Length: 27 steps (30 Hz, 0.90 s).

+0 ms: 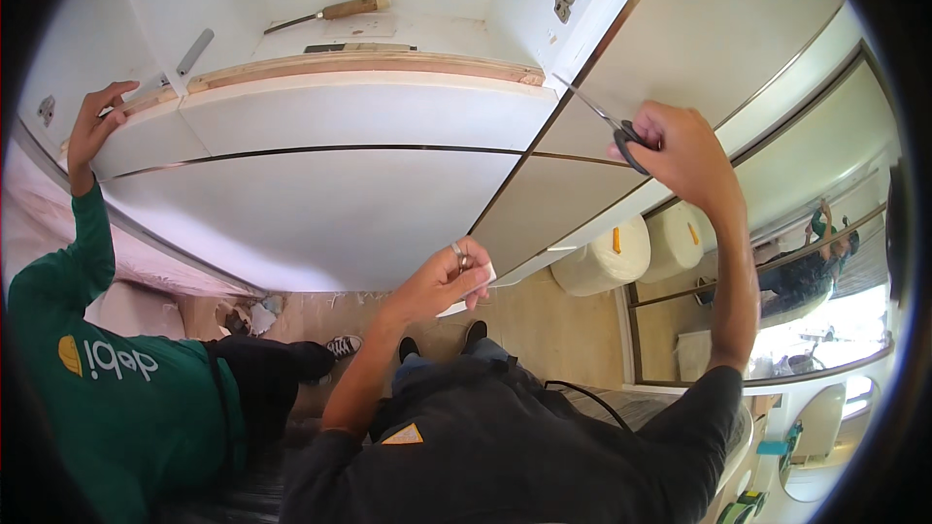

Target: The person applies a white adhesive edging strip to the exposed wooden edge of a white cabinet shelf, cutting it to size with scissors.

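My right hand [684,150] is raised and closed around the black handles of a pair of scissors [600,116], whose blades point up-left along the edge of a white cabinet door [699,29]. My left hand [449,281], with a ring on one finger, pinches the lower corner of that door's white film or edge strip [485,281] near the bottom of the door. The white cabinet front [330,194] with thin dark-gold trim lines fills the middle of the view.
A co-worker in a green shirt [107,388] stands at left, one hand [95,121] on the cabinet's upper left edge. A wooden-handled chisel [330,12] lies inside the open compartment. Two white rolls [636,247] stand on the floor at right beside a mirror [815,272].
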Each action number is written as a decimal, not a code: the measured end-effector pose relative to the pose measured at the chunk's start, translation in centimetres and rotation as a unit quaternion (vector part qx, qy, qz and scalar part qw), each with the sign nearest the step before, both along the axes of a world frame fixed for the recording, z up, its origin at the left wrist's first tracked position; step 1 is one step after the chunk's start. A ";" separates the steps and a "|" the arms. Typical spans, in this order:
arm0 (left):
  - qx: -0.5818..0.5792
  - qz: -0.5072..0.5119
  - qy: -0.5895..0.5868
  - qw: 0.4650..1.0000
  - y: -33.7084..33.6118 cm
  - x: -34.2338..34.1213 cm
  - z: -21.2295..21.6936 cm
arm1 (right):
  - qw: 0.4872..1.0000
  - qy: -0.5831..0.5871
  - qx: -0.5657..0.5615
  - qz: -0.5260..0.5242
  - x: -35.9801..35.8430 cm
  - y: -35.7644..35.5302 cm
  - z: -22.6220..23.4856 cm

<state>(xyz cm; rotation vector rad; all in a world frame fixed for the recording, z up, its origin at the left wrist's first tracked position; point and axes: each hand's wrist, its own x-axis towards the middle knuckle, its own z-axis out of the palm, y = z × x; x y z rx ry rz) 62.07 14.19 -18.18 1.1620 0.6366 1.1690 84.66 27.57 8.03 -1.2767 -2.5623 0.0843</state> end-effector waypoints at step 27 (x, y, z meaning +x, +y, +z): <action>-0.106 0.094 -0.005 0.990 15.2 44.9 -5.6 | 0.713 0.535 -0.301 -0.338 56.3 9.5 -43.4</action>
